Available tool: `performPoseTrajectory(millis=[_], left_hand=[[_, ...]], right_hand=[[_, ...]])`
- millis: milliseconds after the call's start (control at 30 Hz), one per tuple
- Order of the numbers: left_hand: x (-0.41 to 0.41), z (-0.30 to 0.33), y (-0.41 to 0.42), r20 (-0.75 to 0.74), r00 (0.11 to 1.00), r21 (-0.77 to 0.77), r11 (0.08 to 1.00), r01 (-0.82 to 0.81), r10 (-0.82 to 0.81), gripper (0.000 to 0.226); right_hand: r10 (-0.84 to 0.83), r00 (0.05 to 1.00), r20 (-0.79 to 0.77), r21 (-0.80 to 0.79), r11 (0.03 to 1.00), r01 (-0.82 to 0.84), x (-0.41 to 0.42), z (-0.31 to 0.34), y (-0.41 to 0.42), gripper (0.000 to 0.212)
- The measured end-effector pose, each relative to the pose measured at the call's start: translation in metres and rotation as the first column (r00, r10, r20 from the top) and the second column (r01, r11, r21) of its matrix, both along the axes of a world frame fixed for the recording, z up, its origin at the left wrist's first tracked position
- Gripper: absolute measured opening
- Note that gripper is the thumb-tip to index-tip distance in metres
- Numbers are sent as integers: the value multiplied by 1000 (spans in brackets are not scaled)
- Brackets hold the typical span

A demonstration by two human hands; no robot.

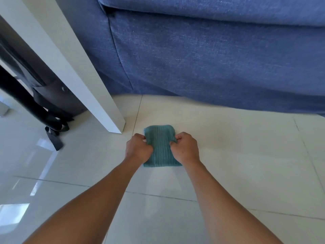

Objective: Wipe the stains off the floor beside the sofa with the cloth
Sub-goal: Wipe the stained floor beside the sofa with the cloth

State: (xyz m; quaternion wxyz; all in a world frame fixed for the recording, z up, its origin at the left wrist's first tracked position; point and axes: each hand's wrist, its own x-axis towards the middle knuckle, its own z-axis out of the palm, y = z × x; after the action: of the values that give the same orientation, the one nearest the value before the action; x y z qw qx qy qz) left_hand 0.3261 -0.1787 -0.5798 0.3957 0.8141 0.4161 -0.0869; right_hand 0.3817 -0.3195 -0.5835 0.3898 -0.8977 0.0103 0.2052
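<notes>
Two bare forearms are reaching forward; the left hand (139, 149) and right hand (185, 148) are pinching the folded teal ribbed cloth (161, 147) at its side edges, likely keeping it flat on the glossy pale tiled floor (246, 155) near the blue fabric sofa (211, 59) base for wiping.

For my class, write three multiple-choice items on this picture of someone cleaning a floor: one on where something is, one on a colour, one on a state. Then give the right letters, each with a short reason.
1. Where does the cloth lie?
A. on the sofa seat
B. on the tiled floor in front of the sofa
C. draped over the white table leg

2. What colour is the sofa?
A. blue
B. red
C. brown

3. How is the cloth held?
A. by one hand only
B. by no hand
C. by both hands, one at each side

Answers:
1 B: the cloth rests on the floor, right of the white table leg.
2 A: its fabric is blue all over.
3 C: the left hand and the right hand each pinch a side edge.
</notes>
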Motion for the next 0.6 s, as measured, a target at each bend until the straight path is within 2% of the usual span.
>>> performPoseTrajectory(millis=[67, 167, 233, 367, 500, 600], left_hand=[[2, 7, 0, 11, 1000, -48, 999, -1, 2, 16], [10, 21, 4, 85, 996, -139, 990, -8, 20, 16], [21, 33, 11, 173, 985, -182, 983, 5, 27, 10], [42, 51, 29, 365, 931, -153, 987, 52, 8, 3], [47, 59, 31, 488, 872, -207, 976, 69, 42, 9], [43, 55, 31, 525, 849, -263, 961, 87, 66, 12]], right_hand=[[-40, 999, -37, 98, 994, 43, 6, 4, -2, 8], [-90, 995, -47, 187, 977, 97, 18, 11, -6, 11], [-135, 991, 3, 256, 958, 130, 29, 20, -7, 14], [-153, 980, 125, 377, 921, 95, 53, 45, 1, 16], [-170, 970, 174, 480, 875, 67, 66, 58, 6, 23], [-137, 973, 186, 492, 870, 29, 65, 54, 7, 31]])
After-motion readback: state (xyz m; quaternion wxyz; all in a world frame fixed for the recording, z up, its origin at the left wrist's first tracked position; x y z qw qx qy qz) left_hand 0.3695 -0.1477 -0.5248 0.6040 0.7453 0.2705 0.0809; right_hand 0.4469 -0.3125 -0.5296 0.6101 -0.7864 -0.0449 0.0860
